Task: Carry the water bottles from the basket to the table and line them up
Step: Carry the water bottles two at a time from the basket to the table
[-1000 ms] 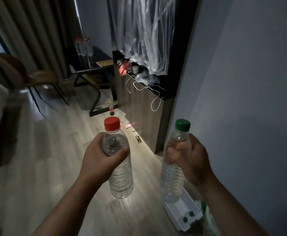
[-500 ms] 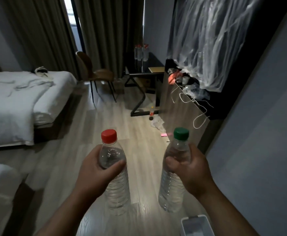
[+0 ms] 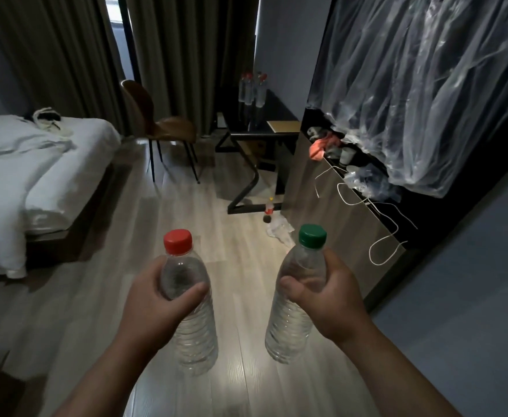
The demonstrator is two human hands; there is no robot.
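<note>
Curling fingers [image 3: 191, 293] grip seemingly vertical, caps-up bottles: left hand [image 3: 153, 305] red-capped bottle [image 3: 197, 338], right hand [image 3: 328, 299] green-capped bottle [image 3: 288, 329].

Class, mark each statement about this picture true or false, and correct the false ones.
1. The left hand grips the red-capped bottle. True.
2. The right hand is empty. False: the right hand grips the green-capped bottle.
3. Some far bottles stand on the table. True.
4. The chair lies tipped over. False: the chair stands upright on its legs.
</note>
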